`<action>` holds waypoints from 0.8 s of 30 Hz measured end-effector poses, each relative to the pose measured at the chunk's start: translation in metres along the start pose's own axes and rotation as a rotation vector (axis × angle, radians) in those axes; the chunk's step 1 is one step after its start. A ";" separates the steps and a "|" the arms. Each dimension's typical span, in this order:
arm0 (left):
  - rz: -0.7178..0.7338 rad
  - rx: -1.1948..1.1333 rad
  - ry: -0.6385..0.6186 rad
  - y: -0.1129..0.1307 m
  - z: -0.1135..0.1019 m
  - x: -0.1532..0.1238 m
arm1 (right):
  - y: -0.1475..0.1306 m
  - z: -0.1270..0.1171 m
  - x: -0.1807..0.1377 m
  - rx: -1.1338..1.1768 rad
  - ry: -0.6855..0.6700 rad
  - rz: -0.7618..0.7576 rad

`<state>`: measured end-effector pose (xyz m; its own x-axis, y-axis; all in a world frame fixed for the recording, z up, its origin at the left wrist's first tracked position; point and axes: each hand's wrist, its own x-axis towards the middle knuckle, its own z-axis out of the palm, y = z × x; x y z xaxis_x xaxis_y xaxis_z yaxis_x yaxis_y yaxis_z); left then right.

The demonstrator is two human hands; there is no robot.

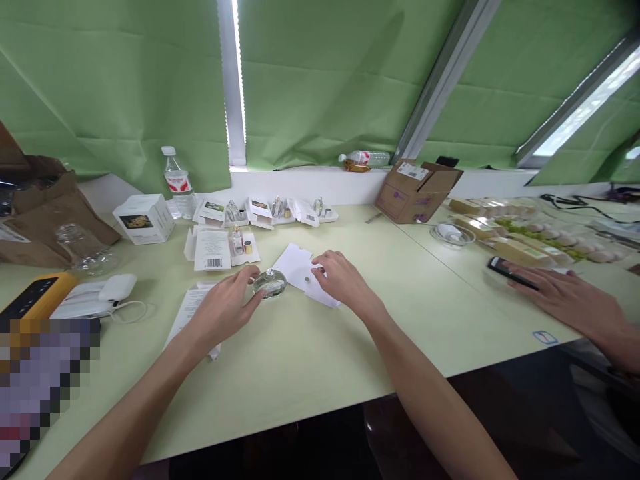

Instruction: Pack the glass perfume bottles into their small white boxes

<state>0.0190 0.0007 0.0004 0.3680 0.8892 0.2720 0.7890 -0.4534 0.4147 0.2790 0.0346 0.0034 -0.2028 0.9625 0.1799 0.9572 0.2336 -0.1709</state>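
My left hand (227,303) grips a round clear glass perfume bottle (271,285) by its left side, fingers and thumb around it, on the table. Right of it, my right hand (343,280) is closed in a pinch over a white sheet (291,261); a small dark bit shows at the fingertips, too small to name. One small round grey piece (307,279) lies on the sheet. An opened white box (213,250) lies behind my left hand, with a small bottle (237,240) and a gold cap (248,247) in its tray. Under my left forearm is another printed white carton (187,313).
At the back stand several opened boxes with bottles, a closed white box (145,220), a water bottle (177,181) and a cardboard carton (417,192). Left lies a yellow device (37,297). At right, another person's hand (575,297) rests by a black phone (513,272).
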 end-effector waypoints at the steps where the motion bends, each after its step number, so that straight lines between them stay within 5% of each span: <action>1: 0.010 0.005 0.011 0.000 0.000 0.000 | -0.001 0.001 0.000 0.006 0.004 -0.023; 24: 0.075 0.089 0.018 -0.001 0.002 -0.001 | -0.004 0.012 0.003 -0.035 -0.073 -0.189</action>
<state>0.0195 0.0006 -0.0018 0.4192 0.8513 0.3155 0.8006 -0.5105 0.3138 0.2723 0.0383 -0.0075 -0.3927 0.9097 0.1347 0.9070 0.4073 -0.1069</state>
